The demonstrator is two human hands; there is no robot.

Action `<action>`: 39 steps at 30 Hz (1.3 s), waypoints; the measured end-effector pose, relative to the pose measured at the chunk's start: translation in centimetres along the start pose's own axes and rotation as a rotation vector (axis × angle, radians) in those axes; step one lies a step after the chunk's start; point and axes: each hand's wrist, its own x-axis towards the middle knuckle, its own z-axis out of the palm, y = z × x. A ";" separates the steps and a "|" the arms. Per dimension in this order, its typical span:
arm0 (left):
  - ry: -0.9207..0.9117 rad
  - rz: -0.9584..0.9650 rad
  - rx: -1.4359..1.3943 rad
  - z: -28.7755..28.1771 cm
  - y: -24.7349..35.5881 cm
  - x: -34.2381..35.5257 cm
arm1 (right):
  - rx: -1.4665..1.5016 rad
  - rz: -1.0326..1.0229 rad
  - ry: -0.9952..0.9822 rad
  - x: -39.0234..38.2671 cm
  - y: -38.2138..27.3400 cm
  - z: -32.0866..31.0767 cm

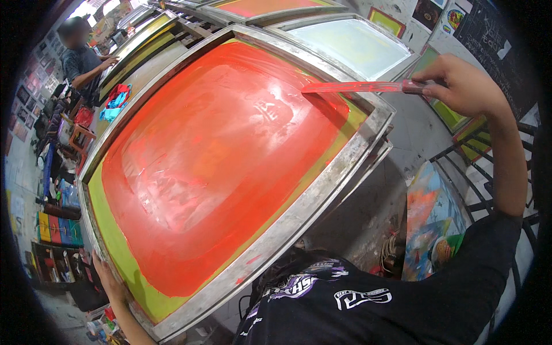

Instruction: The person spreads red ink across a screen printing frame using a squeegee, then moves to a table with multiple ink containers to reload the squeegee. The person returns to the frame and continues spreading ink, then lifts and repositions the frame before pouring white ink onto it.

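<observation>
A large screen-printing frame (375, 122) lies tilted in front of me, its metal rim stained. Wet red ink (230, 149) covers most of its mesh, with a yellow-green border showing around it. My right hand (468, 83) is closed round the handle of an ink spatula (359, 87) at the upper right. Red ink coats the blade, whose tip is at the ink near the frame's upper right corner; whether it touches cannot be told. At the lower left, my left hand (108, 279) holds the frame's outer edge, its fingers partly hidden.
Beyond the frame lies another screen (351, 46) with a pale mesh; more framed screens stand farther back. Another person (83, 60) works at the far left. Black metal bars (477, 167) and a paint-smeared sheet (428, 218) are at my right. Coloured cloths (117, 100) lie left.
</observation>
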 end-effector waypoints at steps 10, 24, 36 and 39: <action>0.008 0.173 0.355 -0.6 -1.2 -0.1 | -0.052 -0.029 -0.026 7.1 -3.3 -0.1; 0.014 0.026 0.212 -0.2 1.3 -0.3 | -0.072 0.009 -0.171 17.0 -8.0 -0.2; -0.015 0.005 0.253 -0.4 2.1 -0.3 | 0.087 -0.113 0.055 22.7 -10.6 3.1; 0.008 -0.022 0.251 -0.9 1.8 -1.0 | 0.324 -0.168 0.119 23.4 -10.0 5.7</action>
